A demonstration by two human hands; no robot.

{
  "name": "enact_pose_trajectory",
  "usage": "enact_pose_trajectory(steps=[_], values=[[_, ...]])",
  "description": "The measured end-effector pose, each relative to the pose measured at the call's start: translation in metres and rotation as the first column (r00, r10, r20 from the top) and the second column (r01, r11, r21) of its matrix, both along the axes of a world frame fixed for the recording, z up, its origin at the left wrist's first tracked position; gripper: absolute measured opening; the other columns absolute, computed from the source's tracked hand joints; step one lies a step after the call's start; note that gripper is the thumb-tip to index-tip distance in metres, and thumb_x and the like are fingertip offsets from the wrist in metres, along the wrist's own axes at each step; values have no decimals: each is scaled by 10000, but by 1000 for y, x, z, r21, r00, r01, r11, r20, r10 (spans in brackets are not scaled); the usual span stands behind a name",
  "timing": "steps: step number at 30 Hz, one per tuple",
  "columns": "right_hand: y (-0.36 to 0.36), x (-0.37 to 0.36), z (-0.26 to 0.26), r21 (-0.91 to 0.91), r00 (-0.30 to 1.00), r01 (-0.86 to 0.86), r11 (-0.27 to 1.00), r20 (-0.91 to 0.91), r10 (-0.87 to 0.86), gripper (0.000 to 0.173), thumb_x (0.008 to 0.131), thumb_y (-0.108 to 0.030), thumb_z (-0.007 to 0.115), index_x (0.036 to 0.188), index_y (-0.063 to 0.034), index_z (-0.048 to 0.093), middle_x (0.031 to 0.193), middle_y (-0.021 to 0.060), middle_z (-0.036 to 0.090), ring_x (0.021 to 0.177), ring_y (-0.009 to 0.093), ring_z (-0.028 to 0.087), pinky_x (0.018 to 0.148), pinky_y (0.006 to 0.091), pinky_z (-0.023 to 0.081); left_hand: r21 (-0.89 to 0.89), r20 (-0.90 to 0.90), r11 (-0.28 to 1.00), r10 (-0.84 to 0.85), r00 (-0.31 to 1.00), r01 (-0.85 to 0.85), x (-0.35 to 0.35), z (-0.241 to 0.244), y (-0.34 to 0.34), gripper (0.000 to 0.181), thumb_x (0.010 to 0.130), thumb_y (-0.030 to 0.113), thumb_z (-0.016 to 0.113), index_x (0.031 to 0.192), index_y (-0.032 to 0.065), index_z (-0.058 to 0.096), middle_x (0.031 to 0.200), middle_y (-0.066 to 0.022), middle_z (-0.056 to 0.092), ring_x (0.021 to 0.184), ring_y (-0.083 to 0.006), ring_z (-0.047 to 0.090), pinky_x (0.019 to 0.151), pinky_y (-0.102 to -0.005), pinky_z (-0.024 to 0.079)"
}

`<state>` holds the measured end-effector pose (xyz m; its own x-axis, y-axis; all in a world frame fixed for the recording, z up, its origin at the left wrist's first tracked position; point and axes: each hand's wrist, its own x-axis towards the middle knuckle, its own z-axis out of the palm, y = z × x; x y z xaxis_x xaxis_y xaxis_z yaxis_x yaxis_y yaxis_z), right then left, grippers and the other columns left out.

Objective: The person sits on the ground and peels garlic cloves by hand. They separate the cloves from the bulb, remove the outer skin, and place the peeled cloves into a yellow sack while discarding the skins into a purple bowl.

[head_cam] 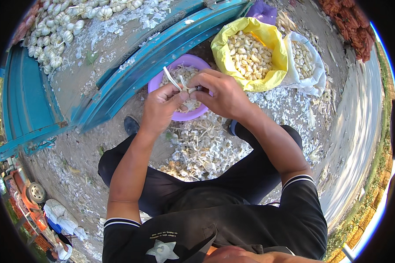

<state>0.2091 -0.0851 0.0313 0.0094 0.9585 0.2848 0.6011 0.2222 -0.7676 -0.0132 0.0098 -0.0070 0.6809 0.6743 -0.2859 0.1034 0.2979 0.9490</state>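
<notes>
Above a purple plastic basin [155, 83], my two hands meet on a partly broken garlic bulb [185, 88] with pale stem pieces sticking up from it. My left hand [163, 107] pinches it between thumb and fingers, and a long white stem [171, 78] stands out beyond the fingertips. From the other side, my right hand [222, 93] grips the bulb with thumb and bent index finger. Something small and dark shows at the right fingers, too hidden to name. Loose garlic skins and pieces [191, 104] lie in the basin below.
A yellow sack [218, 49] and a white sack [317, 77], both holding peeled garlic cloves, stand right of the basin. A blue metal side panel [131, 79] slants along the left. Garlic bulbs [54, 39] are heaped behind it. Garlic skins [205, 151] cover ground between my legs.
</notes>
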Motion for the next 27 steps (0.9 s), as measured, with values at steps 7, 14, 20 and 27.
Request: enact_pose_trajectory(steps=[7, 14, 20, 27], values=[[6, -2, -20, -243, 707, -79, 967, -697, -117, 258, 1040, -62, 862, 1250, -44, 714, 1215, 98, 795, 1076, 207, 792, 959, 361, 648, -194, 129, 973, 154, 980, -128, -4, 2, 4, 276, 1133, 239, 791, 1328, 44, 780, 1120, -6, 779, 927, -81, 712, 797, -278, 600], [3, 18, -11, -410, 374, -188, 892, -870, -321, 341, 1108, -70, 786, 1429, 18, 715, 1259, 95, 808, 1065, 156, 768, 929, 290, 626, -277, 244, 960, 100, 965, -29, -6, 8, 10, 324, 1133, 210, 785, 1434, 93, 752, 1140, -2, 783, 978, -98, 753, 795, -263, 609], [-9, 24, 12, -490, 695, -121, 864, -663, -278, 227, 1084, -99, 832, 1272, 24, 803, 1082, 61, 835, 912, 127, 789, 822, 297, 662, -308, 325, 950, 59, 944, 46, -3, 18, 6, 313, 1113, 172, 787, 1392, 48, 720, 1191, -99, 801, 951, -174, 793, 821, -299, 640], [-27, 19, -2, -73, 973, 68, 995, -218, -82, 210, 933, -164, 952, 1063, -38, 847, 952, 111, 839, 838, 218, 807, 751, 400, 623, -45, 53, 998, -45, 998, 47, 15, 1, -14, 328, 1067, 253, 874, 1280, 32, 761, 1060, -64, 819, 882, -113, 739, 681, -248, 518]])
